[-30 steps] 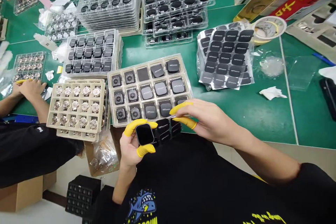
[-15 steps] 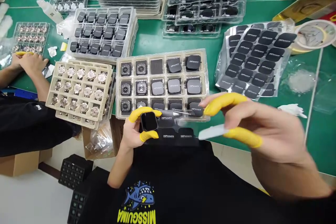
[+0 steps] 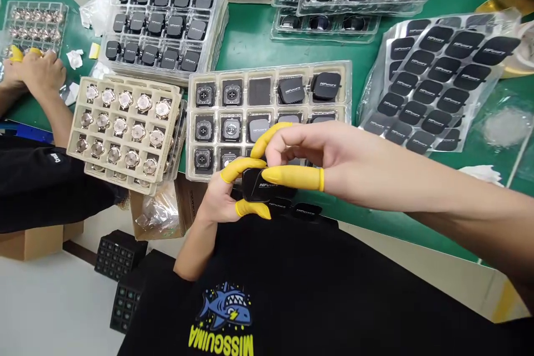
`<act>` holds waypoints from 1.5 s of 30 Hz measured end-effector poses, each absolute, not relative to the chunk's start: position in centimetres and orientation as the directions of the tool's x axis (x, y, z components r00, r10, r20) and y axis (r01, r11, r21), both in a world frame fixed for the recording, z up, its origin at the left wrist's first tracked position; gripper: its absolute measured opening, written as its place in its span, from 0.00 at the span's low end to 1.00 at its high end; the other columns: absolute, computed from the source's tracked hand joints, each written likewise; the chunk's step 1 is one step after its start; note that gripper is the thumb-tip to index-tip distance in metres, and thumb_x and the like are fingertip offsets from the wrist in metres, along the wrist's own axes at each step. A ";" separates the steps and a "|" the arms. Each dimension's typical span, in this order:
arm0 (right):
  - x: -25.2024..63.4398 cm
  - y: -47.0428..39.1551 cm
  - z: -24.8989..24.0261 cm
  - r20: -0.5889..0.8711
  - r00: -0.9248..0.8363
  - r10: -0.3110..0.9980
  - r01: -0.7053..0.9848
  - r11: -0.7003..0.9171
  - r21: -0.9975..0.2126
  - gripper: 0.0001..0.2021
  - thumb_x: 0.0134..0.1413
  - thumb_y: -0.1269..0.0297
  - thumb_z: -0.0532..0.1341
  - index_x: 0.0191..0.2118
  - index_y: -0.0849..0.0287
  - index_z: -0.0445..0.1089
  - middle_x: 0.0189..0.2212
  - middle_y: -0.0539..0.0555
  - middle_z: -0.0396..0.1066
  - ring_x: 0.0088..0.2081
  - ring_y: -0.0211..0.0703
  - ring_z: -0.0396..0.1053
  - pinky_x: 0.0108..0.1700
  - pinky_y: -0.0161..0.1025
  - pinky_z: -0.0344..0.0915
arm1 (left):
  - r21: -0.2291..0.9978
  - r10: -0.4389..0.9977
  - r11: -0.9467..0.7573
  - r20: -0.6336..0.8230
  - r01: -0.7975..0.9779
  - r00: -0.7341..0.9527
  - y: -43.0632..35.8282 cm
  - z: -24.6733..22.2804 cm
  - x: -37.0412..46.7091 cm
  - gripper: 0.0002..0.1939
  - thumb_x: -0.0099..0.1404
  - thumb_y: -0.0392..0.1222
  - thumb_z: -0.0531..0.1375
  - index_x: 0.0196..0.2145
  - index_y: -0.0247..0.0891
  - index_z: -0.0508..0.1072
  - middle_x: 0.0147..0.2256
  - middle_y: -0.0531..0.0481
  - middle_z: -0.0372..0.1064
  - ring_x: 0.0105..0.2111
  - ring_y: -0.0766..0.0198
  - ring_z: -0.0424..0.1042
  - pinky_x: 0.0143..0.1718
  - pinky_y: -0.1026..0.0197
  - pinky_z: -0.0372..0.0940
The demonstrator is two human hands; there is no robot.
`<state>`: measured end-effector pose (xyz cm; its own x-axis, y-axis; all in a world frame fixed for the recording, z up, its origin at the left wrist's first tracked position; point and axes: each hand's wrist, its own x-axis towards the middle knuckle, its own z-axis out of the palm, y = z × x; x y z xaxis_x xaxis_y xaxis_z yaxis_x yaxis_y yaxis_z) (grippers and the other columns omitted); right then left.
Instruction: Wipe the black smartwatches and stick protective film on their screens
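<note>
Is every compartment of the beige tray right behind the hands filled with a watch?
No: in the beige tray, the top row's middle compartment shows only a flat dark floor, with no watch in it.

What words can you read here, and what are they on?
"MISSGUIMA": yellow letters, upside down, on the black shirt, under a shark picture.
White print on the black stickers on the sheet and on the watch in both hands: too small to read.
White mark on a co-worker's sleeve: too blurred.

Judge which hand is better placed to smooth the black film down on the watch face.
Right. The right hand already lies across the top, its thumb on the black film covering the watch. The left hand grips the watch by its edges from below, so it probably cannot press.
</note>
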<state>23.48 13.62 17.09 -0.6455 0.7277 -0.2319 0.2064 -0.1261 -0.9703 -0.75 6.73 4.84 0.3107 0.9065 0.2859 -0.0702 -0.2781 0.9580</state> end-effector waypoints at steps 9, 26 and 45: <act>22.6 13.0 15.9 -0.192 -0.588 0.786 0.193 -0.094 -0.977 0.11 0.70 0.54 0.73 0.37 0.52 0.78 0.43 0.54 0.80 0.40 0.47 0.77 0.37 0.42 0.74 | 0.987 0.953 -0.136 0.154 -0.083 0.262 6.3 4.1 -1.0 0.51 0.47 0.70 0.85 0.64 0.47 0.83 0.53 0.41 0.89 0.52 0.38 0.91 0.58 0.40 0.86; 22.7 13.5 16.3 -0.165 -0.621 0.766 0.220 -0.032 -0.975 0.10 0.70 0.57 0.75 0.37 0.52 0.78 0.42 0.53 0.79 0.37 0.44 0.74 0.35 0.42 0.71 | 0.986 0.948 -0.159 0.167 -0.052 0.271 6.2 3.6 -1.3 0.52 0.47 0.69 0.86 0.65 0.47 0.82 0.52 0.41 0.88 0.51 0.40 0.90 0.57 0.39 0.85; 22.6 13.8 16.3 -0.164 -0.641 0.749 0.266 0.017 -0.964 0.05 0.69 0.67 0.71 0.38 0.53 0.80 0.42 0.52 0.80 0.39 0.45 0.76 0.41 0.43 0.73 | 0.987 0.945 -0.147 0.161 -0.067 0.284 6.3 3.6 -1.4 0.49 0.53 0.73 0.82 0.65 0.44 0.81 0.52 0.41 0.88 0.47 0.48 0.90 0.53 0.49 0.85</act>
<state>22.64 13.84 16.34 -0.6414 0.7495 -0.1640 0.2661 0.0168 -0.9638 -1.39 6.28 3.57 0.2838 0.9453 0.1606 -0.0674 -0.1474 0.9868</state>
